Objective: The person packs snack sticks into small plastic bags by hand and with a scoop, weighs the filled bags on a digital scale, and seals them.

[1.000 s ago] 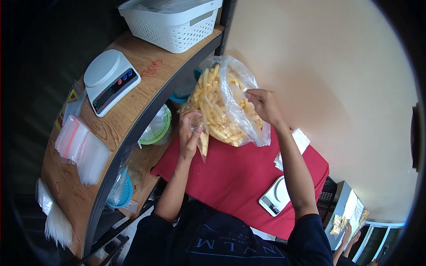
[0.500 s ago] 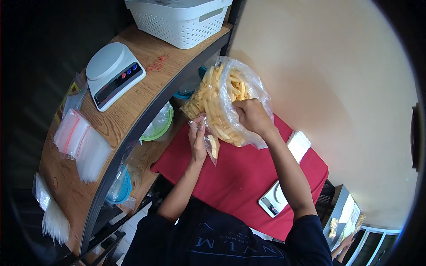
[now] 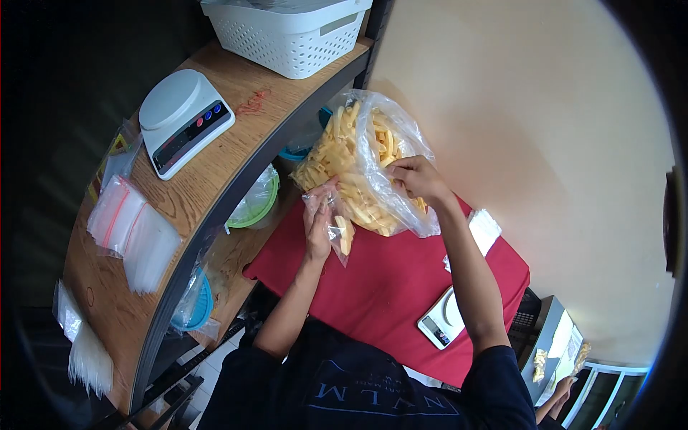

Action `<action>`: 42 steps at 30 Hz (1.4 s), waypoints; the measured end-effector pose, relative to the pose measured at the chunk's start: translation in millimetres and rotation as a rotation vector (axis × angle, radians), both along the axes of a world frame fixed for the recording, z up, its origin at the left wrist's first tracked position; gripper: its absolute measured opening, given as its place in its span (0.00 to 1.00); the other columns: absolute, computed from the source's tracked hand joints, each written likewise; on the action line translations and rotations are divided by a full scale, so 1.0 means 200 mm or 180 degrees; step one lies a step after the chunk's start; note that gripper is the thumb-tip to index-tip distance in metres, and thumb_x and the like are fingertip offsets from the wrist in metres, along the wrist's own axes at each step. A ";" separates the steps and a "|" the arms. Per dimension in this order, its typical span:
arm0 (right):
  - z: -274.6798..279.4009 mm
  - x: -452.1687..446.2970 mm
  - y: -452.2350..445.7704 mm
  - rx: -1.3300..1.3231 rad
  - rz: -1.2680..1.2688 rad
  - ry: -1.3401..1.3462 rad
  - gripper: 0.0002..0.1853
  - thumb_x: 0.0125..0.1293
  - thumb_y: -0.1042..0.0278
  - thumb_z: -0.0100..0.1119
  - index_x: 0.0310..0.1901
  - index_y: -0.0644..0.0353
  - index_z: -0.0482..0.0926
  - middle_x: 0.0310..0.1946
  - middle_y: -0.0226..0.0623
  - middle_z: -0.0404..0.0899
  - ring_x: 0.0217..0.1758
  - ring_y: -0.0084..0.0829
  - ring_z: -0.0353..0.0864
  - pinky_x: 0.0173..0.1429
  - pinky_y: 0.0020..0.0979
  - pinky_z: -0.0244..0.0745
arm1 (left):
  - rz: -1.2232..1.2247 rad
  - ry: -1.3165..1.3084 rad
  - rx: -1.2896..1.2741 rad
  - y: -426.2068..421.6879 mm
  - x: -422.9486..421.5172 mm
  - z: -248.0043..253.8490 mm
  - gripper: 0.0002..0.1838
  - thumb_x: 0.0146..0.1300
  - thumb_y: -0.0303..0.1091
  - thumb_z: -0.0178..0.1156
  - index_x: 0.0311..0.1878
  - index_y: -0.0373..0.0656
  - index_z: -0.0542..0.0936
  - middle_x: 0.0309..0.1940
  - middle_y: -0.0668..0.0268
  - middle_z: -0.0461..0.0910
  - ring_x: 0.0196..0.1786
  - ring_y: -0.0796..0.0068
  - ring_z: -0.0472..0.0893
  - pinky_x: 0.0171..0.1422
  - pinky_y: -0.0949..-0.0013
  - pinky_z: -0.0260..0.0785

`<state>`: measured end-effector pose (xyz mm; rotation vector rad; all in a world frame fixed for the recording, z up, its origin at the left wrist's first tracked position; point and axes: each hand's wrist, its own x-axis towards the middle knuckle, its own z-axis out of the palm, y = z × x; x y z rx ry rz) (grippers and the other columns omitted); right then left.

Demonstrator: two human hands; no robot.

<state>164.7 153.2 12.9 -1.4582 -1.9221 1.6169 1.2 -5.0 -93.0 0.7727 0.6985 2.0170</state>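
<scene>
A large clear plastic bag (image 3: pixel 407 129) full of pale yellow, fry-like sticks (image 3: pixel 331 154) stands open on the red-covered table. My right hand (image 3: pixel 419 178) is at its mouth, fingers pinched together over the sticks; what they hold, if anything, I cannot make out. My left hand (image 3: pixel 319 226) grips a small clear plastic bag (image 3: pixel 337 251) beside the large one. A few yellow sticks (image 3: pixel 345 235) lie inside the small bag.
On the red tablecloth (image 3: pixel 373 287) are a white scale (image 3: pixel 443 319) and white papers (image 3: pixel 484 229). The wooden shelf at left bears another scale (image 3: pixel 183 118), plastic bags (image 3: pixel 132 226) and a white basket (image 3: pixel 290 39). Another person's hands (image 3: pixel 562 393) show at lower right.
My right hand has drawn slightly back and to the right at the large bag's mouth. My left hand keeps its place with the small bag.
</scene>
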 end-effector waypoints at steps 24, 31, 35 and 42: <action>-0.14 -0.13 0.03 -0.0199 -0.0247 0.0639 0.08 0.65 0.68 0.60 0.38 0.64 0.85 0.24 0.30 0.79 0.26 0.19 0.73 0.31 0.23 0.68 | -0.0351 0.1467 -0.0422 0.24 -0.32 0.09 0.28 0.72 0.48 0.50 0.63 0.34 0.68 0.65 0.53 0.69 0.66 0.63 0.70 0.71 0.63 0.59; -0.08 -0.10 0.06 -0.0583 -0.0314 0.0363 0.09 0.65 0.68 0.60 0.35 0.65 0.84 0.25 0.29 0.79 0.27 0.21 0.75 0.33 0.25 0.71 | -0.0701 0.0177 0.0037 0.20 -0.32 0.08 0.28 0.71 0.50 0.49 0.64 0.39 0.64 0.69 0.44 0.63 0.69 0.53 0.67 0.72 0.54 0.59; -0.06 -0.17 0.01 0.0385 -0.0161 0.0020 0.10 0.65 0.69 0.59 0.35 0.69 0.83 0.26 0.31 0.81 0.26 0.22 0.76 0.32 0.26 0.72 | -0.0850 0.0341 0.0189 0.22 -0.31 0.04 0.27 0.72 0.46 0.51 0.64 0.35 0.64 0.67 0.46 0.66 0.69 0.57 0.67 0.72 0.55 0.59; -0.13 -0.11 0.08 -0.0639 -0.0424 0.0854 0.08 0.64 0.74 0.57 0.37 0.70 0.84 0.26 0.36 0.81 0.26 0.23 0.76 0.30 0.28 0.73 | -0.0494 0.0896 0.0084 0.21 -0.36 0.08 0.29 0.69 0.51 0.52 0.63 0.38 0.65 0.63 0.48 0.70 0.67 0.58 0.68 0.74 0.57 0.55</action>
